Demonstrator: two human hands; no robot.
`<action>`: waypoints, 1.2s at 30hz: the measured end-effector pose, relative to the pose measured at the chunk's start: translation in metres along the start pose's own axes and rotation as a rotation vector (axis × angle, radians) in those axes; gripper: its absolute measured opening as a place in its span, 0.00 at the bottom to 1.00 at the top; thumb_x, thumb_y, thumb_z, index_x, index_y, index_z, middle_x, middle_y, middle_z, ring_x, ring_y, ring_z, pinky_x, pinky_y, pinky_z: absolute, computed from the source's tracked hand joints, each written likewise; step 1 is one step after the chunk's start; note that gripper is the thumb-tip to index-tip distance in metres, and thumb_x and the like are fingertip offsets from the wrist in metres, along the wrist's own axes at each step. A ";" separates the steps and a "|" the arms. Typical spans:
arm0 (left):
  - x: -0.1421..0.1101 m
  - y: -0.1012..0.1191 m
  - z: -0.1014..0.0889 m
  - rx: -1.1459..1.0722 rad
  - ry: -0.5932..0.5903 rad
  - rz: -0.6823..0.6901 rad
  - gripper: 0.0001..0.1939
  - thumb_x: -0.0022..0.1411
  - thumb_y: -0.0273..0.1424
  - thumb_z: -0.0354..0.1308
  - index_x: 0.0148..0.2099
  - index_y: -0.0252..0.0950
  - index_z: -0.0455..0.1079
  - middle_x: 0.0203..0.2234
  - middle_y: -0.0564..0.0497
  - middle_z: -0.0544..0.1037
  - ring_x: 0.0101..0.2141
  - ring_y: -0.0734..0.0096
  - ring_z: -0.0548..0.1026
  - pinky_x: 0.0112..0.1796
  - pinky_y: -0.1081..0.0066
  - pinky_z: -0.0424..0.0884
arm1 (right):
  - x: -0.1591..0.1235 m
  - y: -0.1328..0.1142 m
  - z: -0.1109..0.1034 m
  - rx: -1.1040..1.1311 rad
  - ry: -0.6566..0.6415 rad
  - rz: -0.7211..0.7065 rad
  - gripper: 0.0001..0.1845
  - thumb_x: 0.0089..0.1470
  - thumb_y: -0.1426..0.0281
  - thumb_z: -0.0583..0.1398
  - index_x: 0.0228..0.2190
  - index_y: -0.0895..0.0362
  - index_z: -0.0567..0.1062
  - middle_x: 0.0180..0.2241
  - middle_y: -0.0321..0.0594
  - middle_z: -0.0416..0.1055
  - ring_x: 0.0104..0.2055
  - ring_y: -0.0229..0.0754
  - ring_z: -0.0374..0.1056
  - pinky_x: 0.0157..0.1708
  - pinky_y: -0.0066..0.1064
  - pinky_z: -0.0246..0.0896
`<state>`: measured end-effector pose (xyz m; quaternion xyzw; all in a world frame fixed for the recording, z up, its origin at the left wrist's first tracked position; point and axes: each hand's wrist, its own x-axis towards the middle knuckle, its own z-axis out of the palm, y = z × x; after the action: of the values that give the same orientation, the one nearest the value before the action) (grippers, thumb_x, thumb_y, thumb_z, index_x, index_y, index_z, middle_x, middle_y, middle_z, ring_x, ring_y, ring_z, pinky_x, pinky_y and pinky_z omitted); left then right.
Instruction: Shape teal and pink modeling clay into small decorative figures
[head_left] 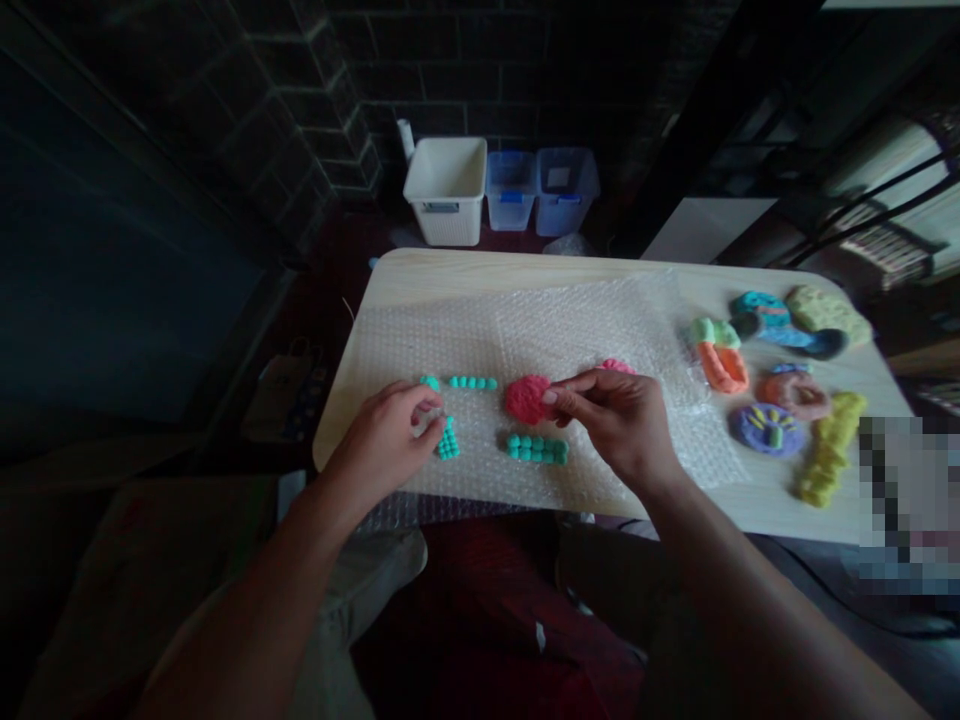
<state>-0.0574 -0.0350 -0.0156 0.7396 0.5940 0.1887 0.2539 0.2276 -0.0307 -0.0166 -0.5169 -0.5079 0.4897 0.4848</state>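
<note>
My right hand [622, 425] has its thumb and index finger pinched at the right edge of a red, bumpy, clay-like clump [527, 399]. My left hand [394, 430] hovers at the left of the bubble wrap, fingers curved and thumb apart from them, with nothing visible between. Close to its thumb lies a teal block of small balls [448, 440]; another small teal piece [430, 383] is partly hidden by its fingers. A teal row of balls [473, 383] and a wider double-row teal piece [537, 449] lie near the red clump. Behind my right hand shows a pink piece [616, 366].
Bubble wrap [570, 320] covers much of the pale table [435, 270]. At the right are an orange-and-green piece [721, 358], a purple disc [768, 430], a yellow strip [831, 450] and other soft coloured pieces. A white bin [446, 190] and blue bins [566, 190] stand beyond.
</note>
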 end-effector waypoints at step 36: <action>0.012 0.012 0.007 -0.795 -0.086 -0.234 0.13 0.61 0.36 0.72 0.45 0.34 0.80 0.37 0.46 0.85 0.35 0.67 0.82 0.38 0.68 0.79 | 0.000 0.001 0.004 0.294 -0.064 0.122 0.14 0.51 0.59 0.78 0.36 0.54 0.88 0.34 0.42 0.87 0.34 0.44 0.83 0.40 0.37 0.81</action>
<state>-0.0418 -0.0267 -0.0144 0.5187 0.5437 0.3422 0.5641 0.2237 -0.0310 -0.0182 -0.4544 -0.4137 0.6036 0.5080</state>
